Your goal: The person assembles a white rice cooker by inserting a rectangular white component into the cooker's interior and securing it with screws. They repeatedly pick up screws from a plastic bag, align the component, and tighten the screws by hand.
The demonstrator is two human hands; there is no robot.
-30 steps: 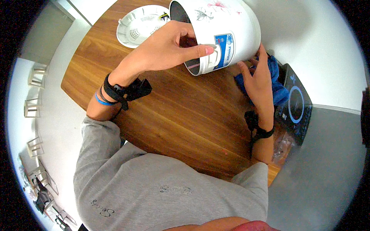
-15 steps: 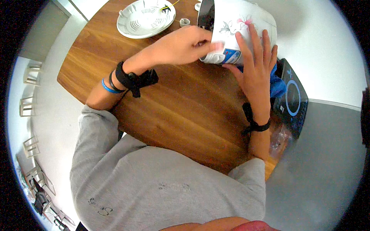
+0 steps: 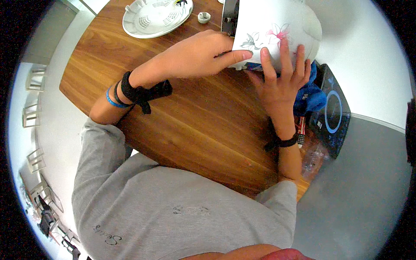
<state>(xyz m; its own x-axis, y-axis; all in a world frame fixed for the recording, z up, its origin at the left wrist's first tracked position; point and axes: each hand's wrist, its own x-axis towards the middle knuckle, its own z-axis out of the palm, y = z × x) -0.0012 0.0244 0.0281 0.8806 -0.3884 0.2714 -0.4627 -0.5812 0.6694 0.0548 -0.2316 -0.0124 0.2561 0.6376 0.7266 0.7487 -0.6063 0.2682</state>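
A white rice cooker point(image 3: 255, 26) with a pink and grey flower print lies on its side at the top, its open dark end facing left. My left hand point(image 3: 203, 54) grips the rim of that end, thumb on the outer wall and the other fingers hidden at the opening. Against the curved side rests my right hand point(image 3: 279, 82), fingers spread and laid flat on the white wall. A white vented base cover point(image 3: 156, 19) lies to the left on the wooden table point(image 3: 208, 117). Between it and the cooker sits a small round white part point(image 3: 204, 17).
A blue cloth point(image 3: 310, 97) lies right of the cooker, beside a black induction hotplate point(image 3: 331, 108). Near my right wrist are a red and black tool-like item point(image 3: 301, 130) and clear plastic wrapping point(image 3: 314, 158). A white wall and grey panel point(image 3: 359, 173) border the right side.
The rice cooker has rolled, so its blue label is now mostly hidden underneath and the flowers sit lower. My left thumb has settled on its rim. My right hand stays spread against it.
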